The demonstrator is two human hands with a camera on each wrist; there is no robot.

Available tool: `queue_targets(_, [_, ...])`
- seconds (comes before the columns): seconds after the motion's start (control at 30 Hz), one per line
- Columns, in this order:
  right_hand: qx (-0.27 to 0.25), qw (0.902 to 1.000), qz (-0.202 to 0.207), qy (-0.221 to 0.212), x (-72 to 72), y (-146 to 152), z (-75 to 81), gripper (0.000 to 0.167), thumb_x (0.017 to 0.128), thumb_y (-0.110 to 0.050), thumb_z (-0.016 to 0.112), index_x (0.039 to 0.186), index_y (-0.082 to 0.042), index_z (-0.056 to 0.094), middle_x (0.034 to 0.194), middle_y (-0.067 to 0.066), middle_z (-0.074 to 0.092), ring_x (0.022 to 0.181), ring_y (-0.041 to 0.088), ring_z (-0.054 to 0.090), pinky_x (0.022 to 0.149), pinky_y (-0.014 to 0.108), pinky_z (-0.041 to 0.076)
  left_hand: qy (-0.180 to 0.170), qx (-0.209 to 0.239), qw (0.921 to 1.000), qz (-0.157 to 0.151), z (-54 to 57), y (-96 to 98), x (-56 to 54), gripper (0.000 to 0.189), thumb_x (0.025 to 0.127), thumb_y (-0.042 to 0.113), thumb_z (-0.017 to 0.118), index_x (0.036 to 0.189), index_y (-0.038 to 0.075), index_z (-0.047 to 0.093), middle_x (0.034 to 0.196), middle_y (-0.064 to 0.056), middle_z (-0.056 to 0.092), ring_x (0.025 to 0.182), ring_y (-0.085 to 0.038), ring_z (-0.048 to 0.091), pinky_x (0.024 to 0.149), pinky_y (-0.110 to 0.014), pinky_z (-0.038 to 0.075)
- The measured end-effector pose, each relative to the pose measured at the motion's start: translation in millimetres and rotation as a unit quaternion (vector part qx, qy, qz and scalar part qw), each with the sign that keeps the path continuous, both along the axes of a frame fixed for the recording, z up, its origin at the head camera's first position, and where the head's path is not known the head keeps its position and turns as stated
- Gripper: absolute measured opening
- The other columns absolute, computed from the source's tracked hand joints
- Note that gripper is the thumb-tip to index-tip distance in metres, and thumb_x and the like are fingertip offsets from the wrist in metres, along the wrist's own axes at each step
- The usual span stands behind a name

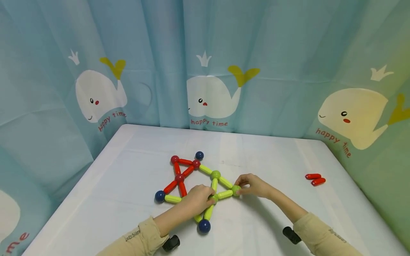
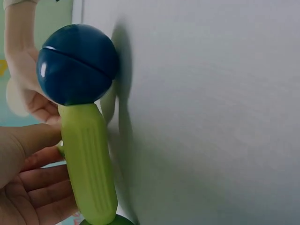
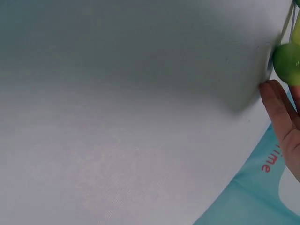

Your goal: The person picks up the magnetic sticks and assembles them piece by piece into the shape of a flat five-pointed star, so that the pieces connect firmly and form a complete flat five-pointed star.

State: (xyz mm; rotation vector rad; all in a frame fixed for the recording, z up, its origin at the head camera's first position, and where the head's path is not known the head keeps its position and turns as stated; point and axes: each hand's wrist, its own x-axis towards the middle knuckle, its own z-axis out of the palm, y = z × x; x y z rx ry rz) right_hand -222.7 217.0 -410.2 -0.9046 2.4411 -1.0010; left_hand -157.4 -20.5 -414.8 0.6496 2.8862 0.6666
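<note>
A flat figure of magnetic rods and balls lies on the white table. Its left part has red rods and red balls; its right part has lime green rods and green balls. My left hand pinches the green ball where several green rods meet, and its forearm covers part of the figure. My right hand holds the green ball at the figure's right corner between thumb and fingers. A dark blue ball tops a green rod in the left wrist view.
Two loose red rods lie at the table's right. Dark blue balls sit at the figure's back, left and front. Black wrist devices show beside both sleeves. A blue whale-print curtain hangs behind the table.
</note>
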Motion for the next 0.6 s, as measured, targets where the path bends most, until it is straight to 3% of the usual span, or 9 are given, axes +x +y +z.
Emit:
queue_targets(0.13, [-0.014,0.9991,0.038,-0.008,8.2,4,0.6,0.026,0.083,-0.019,0.072,0.085,0.001,0.056,0.111,0.025,0.063,0.110,0.045,0.057,0.089,0.041,0.052,0.002,-0.017,0.9998,-0.014,0.4,-2.8,4.8,0.016,0.082,0.026,0.073,0.086,0.012,0.066,0.066,0.009,0.055,0.058,-0.004,0.043,0.054,-0.017,0.037])
queue_targets(0.27, [-0.024,0.9967,0.075,0.019,16.9,3,-1.2,0.029,0.084,-0.029,0.070,0.083,-0.006,0.054,0.113,0.021,0.062,0.114,0.044,0.054,0.087,0.041,0.053,0.021,-0.026,0.9991,-0.026,0.4,-8.8,8.6,0.021,0.079,0.030,0.075,0.086,0.013,0.065,0.068,0.008,0.058,0.059,-0.004,0.043,0.056,-0.018,0.036])
queue_targets(0.43, [-0.004,0.9982,0.059,0.007,27.9,4,6.2,0.029,0.087,-0.028,0.066,0.097,-0.002,0.058,0.117,0.024,0.059,0.118,0.046,0.049,0.093,0.053,0.046,0.030,-0.032,0.9984,-0.035,4.2,-13.9,13.6,0.019,0.079,0.026,0.075,0.088,0.012,0.067,0.074,0.006,0.064,0.061,-0.004,0.046,0.060,-0.017,0.040])
queue_targets(0.6, [0.001,0.9992,0.040,0.002,24.1,24,10.1,0.033,0.091,-0.020,0.062,0.112,0.005,0.056,0.116,0.023,0.059,0.112,0.041,0.054,0.091,0.049,0.048,0.012,-0.035,0.9981,-0.049,4.4,-19.4,18.0,0.018,0.080,0.023,0.075,0.091,0.011,0.067,0.075,0.006,0.064,0.063,-0.004,0.046,0.062,-0.017,0.043])
